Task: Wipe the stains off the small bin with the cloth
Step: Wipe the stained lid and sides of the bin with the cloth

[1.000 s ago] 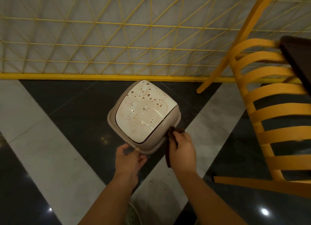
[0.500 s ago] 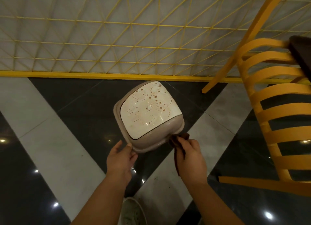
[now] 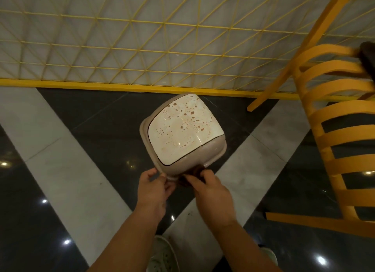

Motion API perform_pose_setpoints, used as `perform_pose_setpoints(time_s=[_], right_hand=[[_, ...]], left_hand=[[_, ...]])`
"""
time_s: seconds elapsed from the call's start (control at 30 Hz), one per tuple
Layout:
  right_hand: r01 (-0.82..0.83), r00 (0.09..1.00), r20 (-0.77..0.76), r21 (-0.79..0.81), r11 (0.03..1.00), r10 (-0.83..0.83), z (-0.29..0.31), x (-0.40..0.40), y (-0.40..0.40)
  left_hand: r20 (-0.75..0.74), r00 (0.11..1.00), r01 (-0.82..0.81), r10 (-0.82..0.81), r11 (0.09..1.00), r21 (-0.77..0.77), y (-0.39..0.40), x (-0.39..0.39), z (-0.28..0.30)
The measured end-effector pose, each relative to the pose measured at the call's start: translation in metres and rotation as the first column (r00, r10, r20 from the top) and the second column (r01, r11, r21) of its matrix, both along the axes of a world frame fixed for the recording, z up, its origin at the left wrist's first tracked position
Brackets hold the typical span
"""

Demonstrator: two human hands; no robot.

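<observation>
Two hands are working the small bin [image 3: 183,132], held above the floor: left hand [image 3: 154,187] gripping its rim, right hand [image 3: 211,192] pinching the cloth [image 3: 195,173]; smeared stains might be spreading.

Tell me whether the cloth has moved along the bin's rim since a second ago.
Yes. The cloth, in the right hand, slid from the bin's right corner toward the left hand.

No readable text, label, brand, number or sign anywhere in view. Small bin [image 3: 183,132] lid carries only brown stain spots, no lettering. Cloth [image 3: 196,172], chair [image 3: 334,129], floor [image 3: 60,170] likewise unmarked.
</observation>
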State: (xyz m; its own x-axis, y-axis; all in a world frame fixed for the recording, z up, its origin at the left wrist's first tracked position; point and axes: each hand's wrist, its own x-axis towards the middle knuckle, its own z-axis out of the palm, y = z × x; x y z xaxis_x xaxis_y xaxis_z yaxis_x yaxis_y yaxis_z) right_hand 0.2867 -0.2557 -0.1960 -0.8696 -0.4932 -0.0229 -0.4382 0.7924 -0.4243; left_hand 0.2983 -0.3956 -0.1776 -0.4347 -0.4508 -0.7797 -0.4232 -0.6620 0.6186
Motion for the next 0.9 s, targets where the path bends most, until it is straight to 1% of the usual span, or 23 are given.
perform_pose_setpoints(time_s=[0.07,0.13,0.2,0.27,0.37,0.4,0.47,0.5,0.57,0.63,0.67,0.7,0.77,0.83,0.9], right_hand=[[0.085,0.996,-0.03,0.029,0.996,-0.084,-0.002,-0.016,0.019],[0.211,0.977,-0.049,0.052,0.976,-0.209,-0.001,-0.029,0.031],[0.287,0.958,-0.027,0.03,0.958,-0.286,-0.001,-0.029,0.027],[0.235,0.972,0.01,-0.01,0.972,-0.235,0.001,-0.013,0.011],[0.02,0.999,0.048,-0.025,0.999,-0.019,0.0,0.014,-0.007],[-0.015,0.999,0.037,-0.019,1.0,0.016,-0.001,0.015,-0.007],[-0.012,1.0,0.002,-0.017,1.0,0.012,-0.002,0.005,0.002],[0.02,1.0,-0.004,-0.008,1.0,-0.02,-0.003,-0.002,0.009],[0.15,0.988,-0.027,0.021,0.988,-0.149,-0.003,-0.017,0.025],[0.288,0.958,-0.018,0.018,0.958,-0.287,-0.001,-0.032,0.034],[0.322,0.947,-0.013,0.011,0.947,-0.322,-0.001,-0.034,0.034],[0.323,0.946,-0.018,0.002,0.946,-0.323,0.0,-0.033,0.03],[0.258,0.966,-0.008,-0.015,0.966,-0.258,0.001,-0.021,0.017],[0.142,0.989,0.038,-0.009,0.99,-0.141,-0.003,-0.002,0.005],[0.025,1.0,0.017,0.02,0.999,-0.026,-0.005,0.008,0.0]], left_hand=[[0.015,1.0,0.01,-0.01,1.0,0.007,-0.002,0.0,-0.002],[0.013,1.0,0.019,-0.019,1.0,0.014,-0.002,-0.001,-0.003],[0.011,1.0,0.01,-0.01,1.0,0.008,-0.001,-0.002,-0.003],[0.008,1.0,-0.001,0.001,1.0,0.005,0.001,-0.003,0.0],[-0.003,1.0,0.017,-0.017,1.0,-0.007,0.0,-0.002,0.004],[-0.004,0.999,0.032,-0.032,0.999,-0.013,-0.001,-0.001,0.005],[-0.005,0.999,0.052,-0.052,0.999,-0.006,-0.003,0.001,0.005],[-0.003,0.998,0.056,-0.056,0.998,0.001,-0.004,0.002,0.005],[0.008,0.999,0.049,-0.049,0.999,0.016,-0.005,0.0,0.003],[0.009,0.999,0.037,-0.038,0.999,0.024,-0.004,-0.002,0.003],[0.009,0.999,0.034,-0.034,0.999,0.024,-0.003,-0.003,0.003],[0.009,1.0,0.027,-0.027,0.999,0.023,-0.002,-0.003,0.002],[0.013,1.0,0.008,-0.009,1.0,0.026,0.0,-0.004,0.002],[0.006,1.0,-0.001,0.001,1.0,0.021,0.002,-0.004,0.002],[0.0,1.0,0.001,-0.001,1.0,0.014,0.001,-0.004,0.003]])
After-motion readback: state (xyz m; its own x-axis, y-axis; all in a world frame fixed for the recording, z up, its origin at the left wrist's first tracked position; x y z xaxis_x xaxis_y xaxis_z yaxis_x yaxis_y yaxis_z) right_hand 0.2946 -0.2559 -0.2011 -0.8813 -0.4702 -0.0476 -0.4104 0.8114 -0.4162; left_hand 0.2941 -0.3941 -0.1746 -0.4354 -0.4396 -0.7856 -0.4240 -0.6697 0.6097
